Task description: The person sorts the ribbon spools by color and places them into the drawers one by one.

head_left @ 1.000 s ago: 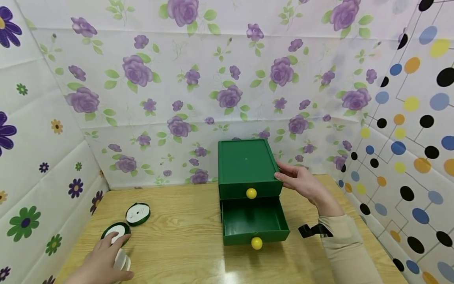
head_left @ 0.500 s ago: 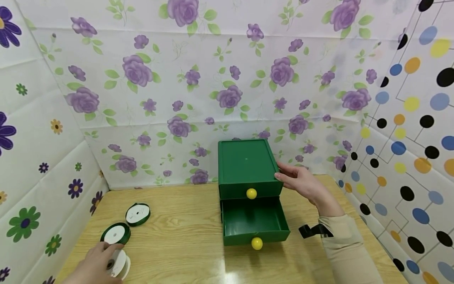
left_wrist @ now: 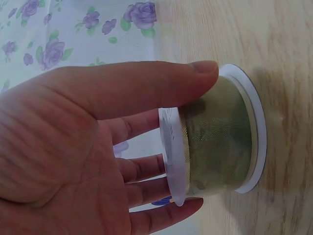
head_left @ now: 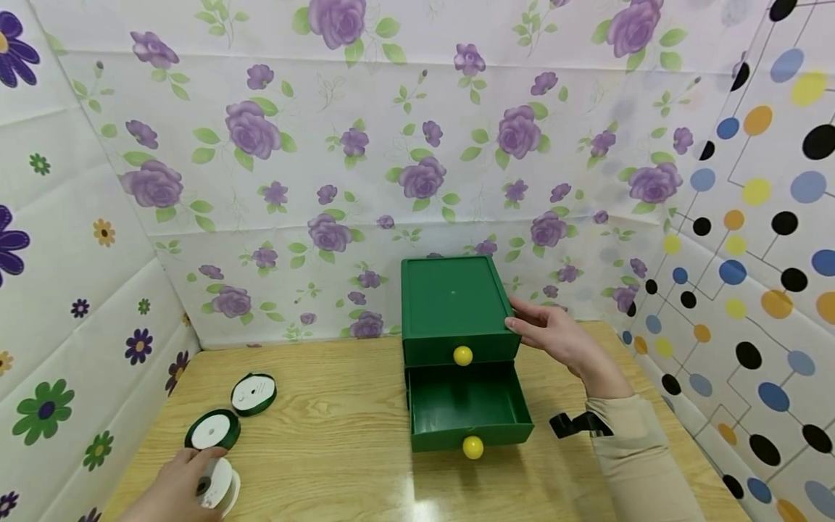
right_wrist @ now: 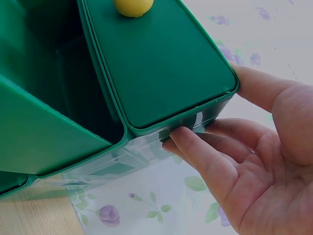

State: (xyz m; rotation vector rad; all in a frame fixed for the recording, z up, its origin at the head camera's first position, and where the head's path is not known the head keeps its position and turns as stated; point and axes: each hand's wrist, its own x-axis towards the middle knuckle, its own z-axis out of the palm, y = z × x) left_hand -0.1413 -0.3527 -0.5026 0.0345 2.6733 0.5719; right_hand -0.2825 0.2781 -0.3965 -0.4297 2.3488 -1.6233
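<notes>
My left hand (head_left: 171, 490) grips a ribbon spool (left_wrist: 220, 139) with white flanges and olive-green sheer ribbon. In the left wrist view the thumb lies along the ribbon while the other fingers reach round the near flange. The spool is on its side by the table, partly covered by the hand in the head view. My right hand (head_left: 554, 338) rests against the upper right side of a green drawer cabinet (head_left: 450, 297), thumb at the top edge, fingers extended along the side. One lower drawer (head_left: 443, 440) is pulled out and empty; the upper drawer with a yellow knob (head_left: 462, 355) is closed.
Two flat spools of dark green ribbon lie at the left of the table: the nearer spool (head_left: 212, 431) just beyond my left hand, the farther spool (head_left: 253, 393) behind it. A floral cloth wall (head_left: 365, 167) rises behind the wooden table (head_left: 326, 435), with patterned walls on both sides.
My left hand, spread over the white-flanged spool a second ago, has drawn its fingers in around it and turned it slightly. The right hand and the cabinet have stayed put.
</notes>
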